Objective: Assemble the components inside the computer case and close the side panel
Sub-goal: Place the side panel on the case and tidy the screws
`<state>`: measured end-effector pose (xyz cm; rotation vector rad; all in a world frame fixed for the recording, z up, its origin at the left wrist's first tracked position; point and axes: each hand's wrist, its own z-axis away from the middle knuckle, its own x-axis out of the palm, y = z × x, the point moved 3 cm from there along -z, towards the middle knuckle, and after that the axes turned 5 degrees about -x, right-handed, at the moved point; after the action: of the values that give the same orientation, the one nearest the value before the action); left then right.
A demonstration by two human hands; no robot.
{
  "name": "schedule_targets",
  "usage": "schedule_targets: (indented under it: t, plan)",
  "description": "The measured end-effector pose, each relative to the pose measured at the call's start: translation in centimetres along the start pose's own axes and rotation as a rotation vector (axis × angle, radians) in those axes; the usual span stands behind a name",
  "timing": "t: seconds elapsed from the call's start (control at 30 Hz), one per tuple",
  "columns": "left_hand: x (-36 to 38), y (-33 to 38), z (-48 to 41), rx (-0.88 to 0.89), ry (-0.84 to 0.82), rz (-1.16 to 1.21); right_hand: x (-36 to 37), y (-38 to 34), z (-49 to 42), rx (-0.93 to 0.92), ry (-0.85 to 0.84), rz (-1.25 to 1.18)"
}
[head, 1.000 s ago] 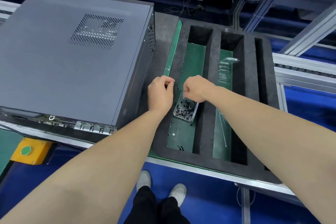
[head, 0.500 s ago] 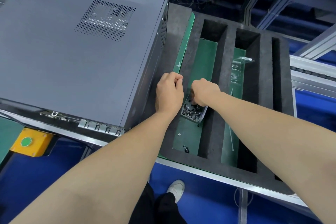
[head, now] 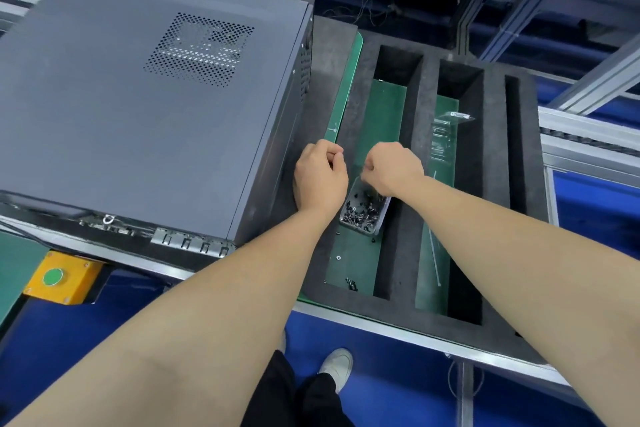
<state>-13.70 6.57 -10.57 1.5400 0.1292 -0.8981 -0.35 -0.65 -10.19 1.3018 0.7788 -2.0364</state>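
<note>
My left hand hovered at nine o'clock of my right hand above the tray; both grips curled tight, contents unseen.

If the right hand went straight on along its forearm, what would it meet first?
Probably the left hand, close beside the right hand above the screw box; depth is unclear.

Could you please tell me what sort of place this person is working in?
Probably a factory assembly line for computers: a computer case lies on a metal-framed bench, a foam tray beside it holds a tub of screws, with a yellow button box in front.
</note>
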Motion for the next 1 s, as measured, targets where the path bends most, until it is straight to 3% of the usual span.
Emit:
schedule_targets:
  t: [0.1,0.23,0.43,0.63,0.83,1.0]
  plan:
    - [-0.4,2.2,-0.1,-0.265,-0.082,0.158,-3.4,0.7,1.3,0.020,0.234,-0.309]
    - [-1.6,7.2,-0.4,-0.654,-0.325,0.831,-8.5,-0.4,3.9,-0.097,0.490,-0.467]
    - [-7.8,12.5,-1.8,-0.553,-0.501,1.077,-14.5,-4.4,5.5,-0.230,0.754,-0.565]
    - [-15.9,10.7,-1.7,-0.586,-0.426,1.208,-15.6,-12.5,7.1,-0.445,0.874,-0.659]
    - [-26.7,4.6,-1.2,-0.524,-0.355,1.226,-14.5,-23.3,8.8,-0.623,0.850,-0.601]
    - [-37.1,-3.6,-1.2,-0.471,-0.217,1.218,-12.1,-35.9,10.3,-0.727,0.718,-0.592]
